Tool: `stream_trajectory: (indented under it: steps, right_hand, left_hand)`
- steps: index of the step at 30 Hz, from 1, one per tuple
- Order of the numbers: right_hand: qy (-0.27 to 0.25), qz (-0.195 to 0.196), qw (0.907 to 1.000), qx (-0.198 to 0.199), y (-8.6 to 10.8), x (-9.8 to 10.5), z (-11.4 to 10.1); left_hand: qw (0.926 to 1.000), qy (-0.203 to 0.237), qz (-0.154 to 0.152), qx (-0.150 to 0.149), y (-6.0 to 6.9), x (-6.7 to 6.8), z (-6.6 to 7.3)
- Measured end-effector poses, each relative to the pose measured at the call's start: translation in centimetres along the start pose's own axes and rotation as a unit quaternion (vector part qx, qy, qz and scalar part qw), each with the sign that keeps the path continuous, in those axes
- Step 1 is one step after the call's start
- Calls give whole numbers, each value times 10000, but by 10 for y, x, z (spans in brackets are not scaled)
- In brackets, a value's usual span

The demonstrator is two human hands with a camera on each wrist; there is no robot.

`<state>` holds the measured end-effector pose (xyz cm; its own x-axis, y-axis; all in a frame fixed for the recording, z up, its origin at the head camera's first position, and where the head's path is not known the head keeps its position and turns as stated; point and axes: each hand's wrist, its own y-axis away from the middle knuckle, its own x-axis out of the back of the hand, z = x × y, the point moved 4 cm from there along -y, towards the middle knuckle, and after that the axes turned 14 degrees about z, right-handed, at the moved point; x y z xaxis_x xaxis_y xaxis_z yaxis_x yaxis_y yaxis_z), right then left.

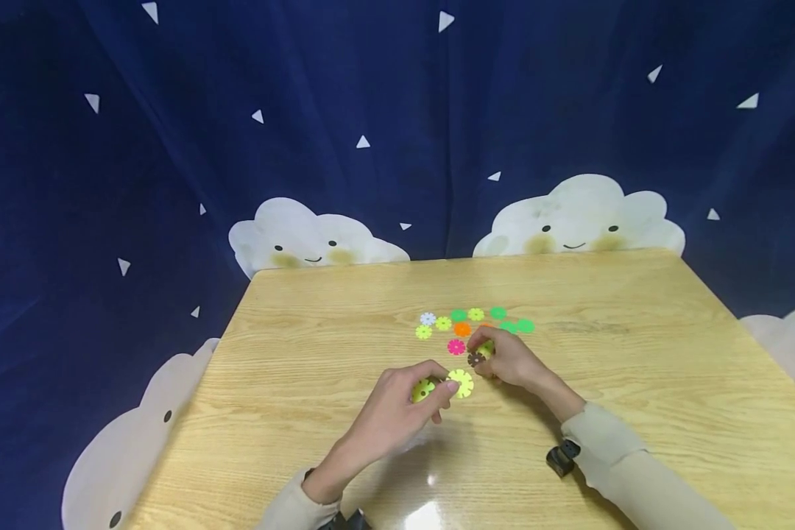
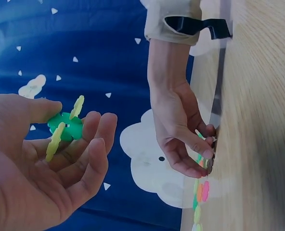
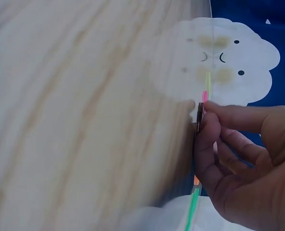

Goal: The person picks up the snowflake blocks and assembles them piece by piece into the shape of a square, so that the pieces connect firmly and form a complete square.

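Thumb and fingers of the left hand [image 1: 397,408] [image 2: 51,163] hold a joined piece: a green notched disc [image 2: 71,126] with a yellow disc [image 2: 55,141] and another yellow disc [image 2: 77,107] slotted upright into it. In the head view one yellow disc [image 1: 461,383] sticks out past the fingertips. To its right and slightly farther back, the right hand [image 1: 511,359] [image 3: 248,159] pinches a dark brown disc [image 1: 475,359] [image 3: 200,116] at the tabletop. A yellow-green disc [image 1: 486,349] shows beneath the right fingers; whether it is touched, I cannot tell.
Flat discs lie behind the hands: pink [image 1: 456,347], orange [image 1: 461,329], white [image 1: 427,319], several yellow-green [image 1: 423,332] and several green [image 1: 525,326]. The wooden table [image 1: 291,331] reaches back to a dark blue curtain [image 1: 344,88] with white clouds.
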<state>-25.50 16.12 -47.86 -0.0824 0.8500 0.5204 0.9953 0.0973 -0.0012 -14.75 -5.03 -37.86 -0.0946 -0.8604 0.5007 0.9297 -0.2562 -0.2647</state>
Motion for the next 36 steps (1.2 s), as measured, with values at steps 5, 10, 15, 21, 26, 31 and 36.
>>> stream_trajectory:
  steps: [5,10,15,21,26,31,36]
  right_hand:
    - [161,145,9997,71,-1,-1,-1]
    - [188,146,9997,92,1,-1,-2]
    - [132,83,9999,-10,3,-2,-4]
    - [242,40,9996,-157,5,-2,-4]
    - [239,26,9994,-234,10,0,-6]
    - [164,70,9996,-232,14,2,-7]
    - [5,12,9998,-204,18,3,-7]
  left_hand:
    - [10000,44,-23,-16,0,-1,0]
    - [10000,32,-18,-18,0,-1,0]
    - [10000,36,-18,-52,1,-2,0]
    - [10000,13,7,-59,0,-2,1]
    - [10000,33,12,-66,1,-3,1]
    - [10000,31,-11,-84,1,-3,1]
    - [9999,74,-27,-97,2,-2,3]
